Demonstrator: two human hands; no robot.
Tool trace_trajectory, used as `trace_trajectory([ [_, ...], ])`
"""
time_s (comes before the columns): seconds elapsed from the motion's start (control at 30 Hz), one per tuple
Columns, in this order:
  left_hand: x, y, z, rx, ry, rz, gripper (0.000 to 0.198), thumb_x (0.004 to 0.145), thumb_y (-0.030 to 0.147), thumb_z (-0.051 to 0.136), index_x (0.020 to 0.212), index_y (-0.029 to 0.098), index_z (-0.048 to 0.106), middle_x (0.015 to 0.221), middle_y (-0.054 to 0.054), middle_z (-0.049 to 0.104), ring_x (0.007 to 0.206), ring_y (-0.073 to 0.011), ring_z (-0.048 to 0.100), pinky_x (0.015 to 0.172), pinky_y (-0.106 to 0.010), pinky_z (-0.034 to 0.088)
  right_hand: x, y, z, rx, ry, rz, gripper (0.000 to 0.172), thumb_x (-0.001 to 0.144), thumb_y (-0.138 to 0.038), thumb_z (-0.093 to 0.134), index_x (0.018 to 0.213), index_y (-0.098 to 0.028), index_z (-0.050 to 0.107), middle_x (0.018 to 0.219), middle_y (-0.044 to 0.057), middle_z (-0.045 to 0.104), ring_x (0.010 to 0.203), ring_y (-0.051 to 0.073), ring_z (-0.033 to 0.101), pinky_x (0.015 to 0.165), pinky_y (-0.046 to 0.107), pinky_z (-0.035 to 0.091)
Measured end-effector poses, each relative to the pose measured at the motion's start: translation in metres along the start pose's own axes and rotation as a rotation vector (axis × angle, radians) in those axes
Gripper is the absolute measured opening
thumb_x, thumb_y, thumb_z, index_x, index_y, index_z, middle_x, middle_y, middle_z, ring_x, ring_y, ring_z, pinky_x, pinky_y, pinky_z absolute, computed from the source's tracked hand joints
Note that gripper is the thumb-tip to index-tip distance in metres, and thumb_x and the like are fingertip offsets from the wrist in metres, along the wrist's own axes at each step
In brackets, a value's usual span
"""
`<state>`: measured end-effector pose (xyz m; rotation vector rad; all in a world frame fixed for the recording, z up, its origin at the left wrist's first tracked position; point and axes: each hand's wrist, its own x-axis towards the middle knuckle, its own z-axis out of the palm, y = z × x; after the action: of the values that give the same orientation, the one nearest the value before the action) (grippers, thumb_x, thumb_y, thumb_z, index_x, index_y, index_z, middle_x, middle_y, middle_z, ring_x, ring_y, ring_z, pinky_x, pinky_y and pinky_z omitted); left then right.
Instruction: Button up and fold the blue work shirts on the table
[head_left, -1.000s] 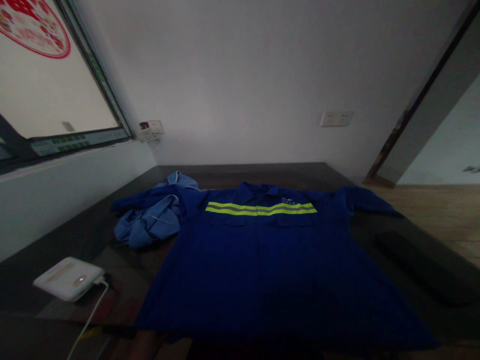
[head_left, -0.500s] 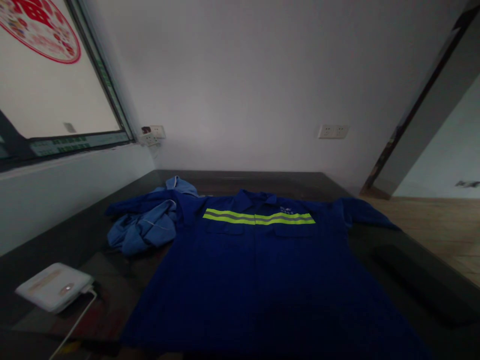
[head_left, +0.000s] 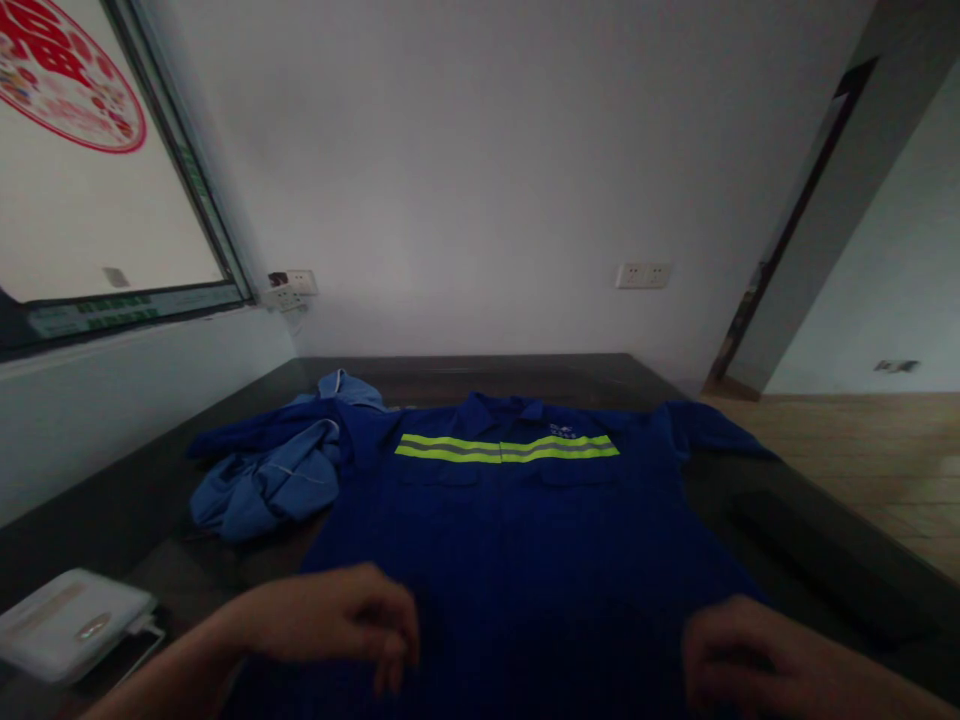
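Observation:
A dark blue work jacket (head_left: 480, 540) lies spread face up with its collar at the far end. A yellow-green reflective band (head_left: 450, 449) crosses its chest, below a small white print. Over the jacket's lower left part is my left hand (head_left: 352, 615), its fingers loosely bent downward and holding nothing. My right hand (head_left: 739, 650) is over the lower right side, slightly blurred, with curved fingers and a gap by the thumb. Whether either hand touches the cloth is unclear. The jacket's lower hem is lost in the dark at the bottom.
A crumpled lighter blue garment (head_left: 277, 480) lies under the jacket's left sleeve. On the dark table (head_left: 525, 366), a white box-shaped device (head_left: 75, 620) with a cable stands at left, and a long black object (head_left: 817, 560) lies at right. A wall with sockets (head_left: 643, 275) rises behind.
Both my hands have come into view from the bottom, over the lower jacket. The camera view has shifted slightly, so the scene sits a little further left and lower.

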<state>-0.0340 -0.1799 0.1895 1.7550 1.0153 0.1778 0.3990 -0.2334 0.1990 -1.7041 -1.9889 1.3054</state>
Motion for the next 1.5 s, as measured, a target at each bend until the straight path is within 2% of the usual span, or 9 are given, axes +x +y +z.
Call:
trace_trajectory([
  [0.1, 0.083, 0.028, -0.064, 0.138, 0.021, 0.213, 0.031, 0.086, 0.043, 0.052, 0.092, 0.017, 0.068, 0.082, -0.003, 0.071, 0.076, -0.0175, 0.066, 0.073, -0.027, 0.051, 0.047, -0.053, -0.037, -0.037, -0.084, -0.202, 0.034, 0.086, -0.047, 0.052, 0.082, -0.018, 0.068, 0.082, 0.004, 0.069, 0.075, 0.016, 0.065, 0.065, 0.024, 0.051],
  [0.27, 0.213, 0.024, -0.136, 0.346, 0.473, 0.270, 0.016, 0.086, 0.022, 0.053, 0.089, 0.014, 0.066, 0.084, -0.004, 0.069, 0.080, -0.0152, 0.063, 0.078, -0.027, 0.049, 0.167, -0.066, -0.078, -0.104, 0.114, -0.382, 0.033, 0.081, -0.045, 0.057, 0.079, -0.014, 0.067, 0.072, 0.005, 0.068, 0.063, 0.013, 0.063, 0.058, 0.023, 0.048],
  [0.43, 0.300, -0.006, -0.160, 0.379, 0.753, 0.179, 0.023, 0.090, 0.031, 0.053, 0.105, 0.015, 0.060, 0.109, -0.007, 0.061, 0.095, -0.0178, 0.059, 0.085, -0.039, 0.050, 0.286, -0.037, -0.098, -0.086, 0.513, -0.299, 0.021, 0.082, -0.031, 0.055, 0.074, -0.014, 0.066, 0.060, 0.002, 0.065, 0.052, 0.010, 0.060, 0.051, 0.019, 0.045],
  [0.6, 0.355, -0.020, -0.166, 0.371, 0.907, 0.142, 0.020, 0.088, 0.021, 0.053, 0.106, 0.015, 0.059, 0.108, -0.010, 0.061, 0.101, -0.0176, 0.057, 0.092, -0.034, 0.045, 0.356, -0.033, -0.113, -0.139, 0.750, -0.190, 0.016, 0.082, -0.024, 0.054, 0.080, -0.015, 0.068, 0.075, 0.006, 0.070, 0.069, 0.015, 0.065, 0.063, 0.022, 0.049],
  [0.73, 0.384, -0.024, -0.172, 0.366, 0.930, 0.109, 0.039, 0.080, 0.017, 0.059, 0.118, 0.016, 0.052, 0.110, -0.011, 0.059, 0.104, -0.0192, 0.056, 0.090, -0.032, 0.045, 0.391, -0.036, -0.123, -0.205, 0.845, -0.121, 0.018, 0.083, -0.024, 0.054, 0.088, -0.016, 0.069, 0.095, 0.009, 0.071, 0.091, 0.019, 0.064, 0.077, 0.027, 0.048],
  [0.87, 0.404, -0.029, -0.178, 0.381, 0.849, 0.069, 0.046, 0.068, 0.013, 0.069, 0.112, 0.019, 0.056, 0.105, -0.008, 0.062, 0.100, -0.0202, 0.060, 0.088, -0.032, 0.047, 0.413, -0.038, -0.124, -0.282, 0.749, -0.100, 0.013, 0.076, -0.021, 0.064, 0.086, -0.021, 0.070, 0.090, 0.004, 0.071, 0.087, 0.016, 0.065, 0.076, 0.024, 0.047],
  [1.0, 0.413, -0.036, -0.181, 0.382, 0.784, 0.059, 0.039, 0.066, 0.009, 0.068, 0.103, 0.017, 0.061, 0.094, -0.006, 0.066, 0.092, -0.0186, 0.063, 0.083, -0.029, 0.049, 0.426, -0.032, -0.117, -0.362, 0.647, -0.069, 0.024, 0.062, -0.021, 0.078, 0.085, -0.023, 0.070, 0.091, 0.003, 0.071, 0.087, 0.018, 0.065, 0.075, 0.025, 0.047],
  [1.33, 0.401, -0.059, -0.182, 0.359, 0.803, 0.128, 0.033, 0.072, 0.018, 0.068, 0.104, 0.023, 0.064, 0.098, -0.002, 0.068, 0.093, -0.0166, 0.063, 0.083, -0.027, 0.048, 0.428, -0.021, -0.112, -0.424, 0.662, 0.019, 0.023, 0.069, -0.029, 0.074, 0.091, -0.026, 0.067, 0.101, 0.005, 0.068, 0.095, 0.022, 0.063, 0.075, 0.030, 0.046],
  [1.5, 0.388, -0.055, -0.192, 0.401, 0.881, 0.070, 0.012, 0.075, 0.029, 0.067, 0.085, 0.022, 0.069, 0.085, -0.003, 0.070, 0.082, -0.0179, 0.063, 0.072, -0.026, 0.047, 0.419, -0.029, -0.121, -0.415, 0.672, 0.012, 0.020, 0.071, -0.026, 0.071, 0.091, -0.026, 0.067, 0.100, 0.003, 0.069, 0.095, 0.021, 0.062, 0.075, 0.029, 0.046],
])
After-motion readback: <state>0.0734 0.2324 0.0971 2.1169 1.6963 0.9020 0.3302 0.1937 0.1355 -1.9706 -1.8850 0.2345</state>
